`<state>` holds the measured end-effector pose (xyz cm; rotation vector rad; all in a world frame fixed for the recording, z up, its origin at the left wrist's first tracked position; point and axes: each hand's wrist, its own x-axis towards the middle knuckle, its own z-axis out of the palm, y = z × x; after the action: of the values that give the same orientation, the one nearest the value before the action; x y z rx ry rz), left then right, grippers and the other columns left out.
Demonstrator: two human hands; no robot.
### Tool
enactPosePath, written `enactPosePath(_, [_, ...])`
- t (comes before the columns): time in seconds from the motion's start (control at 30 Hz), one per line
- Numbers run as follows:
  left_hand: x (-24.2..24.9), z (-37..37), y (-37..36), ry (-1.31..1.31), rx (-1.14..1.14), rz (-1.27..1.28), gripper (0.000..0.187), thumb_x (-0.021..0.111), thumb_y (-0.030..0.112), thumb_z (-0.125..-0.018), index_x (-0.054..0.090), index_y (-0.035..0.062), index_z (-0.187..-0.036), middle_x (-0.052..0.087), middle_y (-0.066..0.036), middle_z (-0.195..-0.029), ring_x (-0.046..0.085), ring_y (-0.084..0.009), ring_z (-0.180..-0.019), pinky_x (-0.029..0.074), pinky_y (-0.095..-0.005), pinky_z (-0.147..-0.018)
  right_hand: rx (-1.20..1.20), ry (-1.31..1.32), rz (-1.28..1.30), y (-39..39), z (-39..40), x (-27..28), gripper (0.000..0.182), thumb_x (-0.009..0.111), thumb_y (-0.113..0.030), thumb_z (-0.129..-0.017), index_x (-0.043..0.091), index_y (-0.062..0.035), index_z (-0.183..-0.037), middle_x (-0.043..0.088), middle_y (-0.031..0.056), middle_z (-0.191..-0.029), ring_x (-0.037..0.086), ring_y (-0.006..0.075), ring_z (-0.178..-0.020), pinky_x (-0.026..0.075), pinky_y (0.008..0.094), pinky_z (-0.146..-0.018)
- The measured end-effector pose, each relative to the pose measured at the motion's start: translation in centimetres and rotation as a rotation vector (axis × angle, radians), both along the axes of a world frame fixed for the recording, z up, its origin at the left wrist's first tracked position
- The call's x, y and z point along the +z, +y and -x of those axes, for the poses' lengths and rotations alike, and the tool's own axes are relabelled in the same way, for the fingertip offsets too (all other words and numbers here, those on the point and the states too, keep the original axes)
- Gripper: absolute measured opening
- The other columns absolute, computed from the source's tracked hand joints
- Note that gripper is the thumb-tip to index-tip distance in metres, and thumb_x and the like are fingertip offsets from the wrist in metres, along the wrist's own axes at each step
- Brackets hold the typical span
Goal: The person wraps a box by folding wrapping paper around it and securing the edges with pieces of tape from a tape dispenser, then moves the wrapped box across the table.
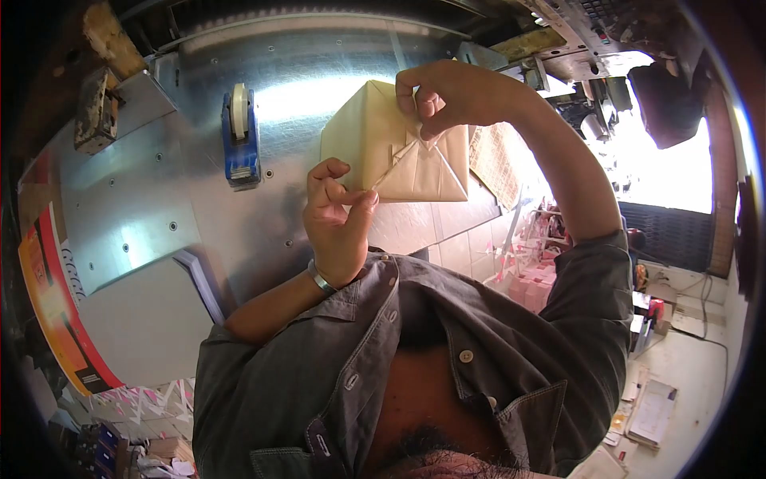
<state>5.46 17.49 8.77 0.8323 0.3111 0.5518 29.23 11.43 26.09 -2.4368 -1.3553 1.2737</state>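
A box-shaped parcel (343, 144) wrapped in cream-brown paper rests on the metal worktop. Its end faces me, with the paper folded into triangular flaps that meet near the top middle. My left hand (341, 219) is closed at the lower left corner, thumb and index finger pinching the folded edge while the other fingers curl. From above, my right hand (459, 96) pinches the flap's tip between thumb and fingers; the exact contact is partly hidden. A silver band (321, 278) circles my left wrist.
A blue tape dispenser (242, 148) stands left of the parcel on the metal worktop (279, 215). A stack of pale sheets (148, 319) lies at lower left, beside an orange-red printed sheet (60, 307). Machine parts (590, 32) overhang the upper right.
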Motion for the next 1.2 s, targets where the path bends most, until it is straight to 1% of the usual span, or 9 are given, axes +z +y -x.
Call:
enactPosePath(0.23, [0.3,0.1,-0.1,-0.041,0.000,0.076,0.025,0.069,-0.012,-0.088,0.052,0.0044,-0.082,0.048,-0.007,-0.128,0.054,-0.0085,-0.104,0.052,-0.0281,-0.089,0.012,-0.018,0.015,0.2,-0.2,-0.2,0.036,0.087,-0.016,-0.076,0.061,-0.0080,-0.099,0.076,0.0075,-0.082,0.070,0.0189,-0.084,0.050,0.0394,-0.081])
enactPosePath(0.33, [0.3,0.0,-0.1,-0.062,0.017,0.049,0.024,0.069,-0.012,-0.088,0.052,0.0042,-0.081,0.048,-0.007,-0.127,0.053,-0.0077,-0.103,0.051,-0.0276,-0.088,0.006,0.006,0.002,0.0,-0.5,-0.6,0.037,0.087,-0.016,-0.076,0.059,-0.0078,-0.098,0.076,0.0077,-0.082,0.068,0.0191,-0.083,0.050,0.0394,-0.081])
enactPosePath(0.47, [0.4,0.1,0.1,-0.032,-0.013,0.099,0.022,0.069,-0.012,-0.087,0.054,0.0031,-0.081,0.048,-0.006,-0.127,0.052,-0.0075,-0.101,0.050,-0.0267,-0.088,0.006,0.027,-0.007,0.1,-0.5,-0.5,0.038,0.088,-0.017,-0.077,0.058,-0.0075,-0.099,0.076,0.0080,-0.082,0.068,0.0190,-0.083,0.050,0.0393,-0.081])
enactPosePath(0.63, [0.7,0.1,0.3,-0.015,-0.035,0.135,0.019,0.069,-0.011,-0.087,0.058,0.0025,-0.080,0.049,-0.007,-0.127,0.053,-0.0077,-0.101,0.050,-0.0269,-0.087,0.030,-0.013,-0.010,0.1,-0.4,-0.6,0.037,0.087,-0.015,-0.078,0.057,-0.0072,-0.098,0.076,0.0092,-0.082,0.069,0.0191,-0.081,0.050,0.0388,-0.080])
enactPosePath(1.0, [0.4,0.2,0.3,0.005,-0.057,0.139,0.019,0.070,-0.010,-0.088,0.059,0.0023,-0.079,0.051,-0.007,-0.126,0.054,-0.0088,-0.101,0.049,-0.0280,-0.091,0.030,-0.034,-0.006,0.3,-0.3,-0.6,0.036,0.086,-0.013,-0.078,0.056,-0.0074,-0.097,0.075,0.0094,-0.080,0.069,0.0185,-0.080,0.051,0.0374,-0.078])
enactPosePath(1.07, [0.3,0.2,0.3,0.008,-0.065,0.112,0.016,0.067,-0.009,-0.088,0.056,0.0009,-0.095,0.049,-0.003,-0.113,0.052,-0.0068,-0.094,0.046,-0.0254,-0.087,0.024,-0.043,-0.006,0.3,-0.1,-0.6,0.036,0.086,-0.012,-0.078,0.056,-0.0074,-0.096,0.075,0.0091,-0.080,0.069,0.0182,-0.080,0.051,0.0371,-0.077])
enactPosePath(1.1, [0.4,0.2,0.4,0.005,-0.068,0.086,0.025,0.065,-0.008,-0.089,0.054,-0.0004,-0.111,0.047,0.002,-0.100,0.049,-0.0047,-0.087,0.042,-0.0226,-0.083,0.027,-0.050,-0.009,0.3,-0.1,-0.6,0.036,0.086,-0.012,-0.077,0.056,-0.0074,-0.096,0.075,0.0090,-0.080,0.069,0.0181,-0.079,0.051,0.0370,-0.076])
enactPosePath(1.17, [0.2,0.2,0.4,0.007,-0.069,0.076,0.025,0.065,-0.008,-0.089,0.054,-0.0006,-0.111,0.047,0.002,-0.100,0.049,-0.0050,-0.089,0.042,-0.0230,-0.084,0.034,-0.063,-0.014,0.3,-0.1,-0.6,0.036,0.086,-0.012,-0.077,0.056,-0.0074,-0.096,0.074,0.0088,-0.079,0.069,0.0180,-0.079,0.051,0.0367,-0.076])
enactPosePath(1.2, [-0.1,0.2,0.4,0.012,-0.068,0.092,0.016,0.067,-0.009,-0.088,0.056,0.0006,-0.095,0.049,-0.003,-0.112,0.051,-0.0074,-0.097,0.045,-0.0260,-0.089,0.042,-0.065,-0.021,0.3,-0.2,-0.7,0.037,0.087,-0.012,-0.077,0.056,-0.0072,-0.096,0.074,0.0089,-0.079,0.068,0.0181,-0.079,0.051,0.0365,-0.075])
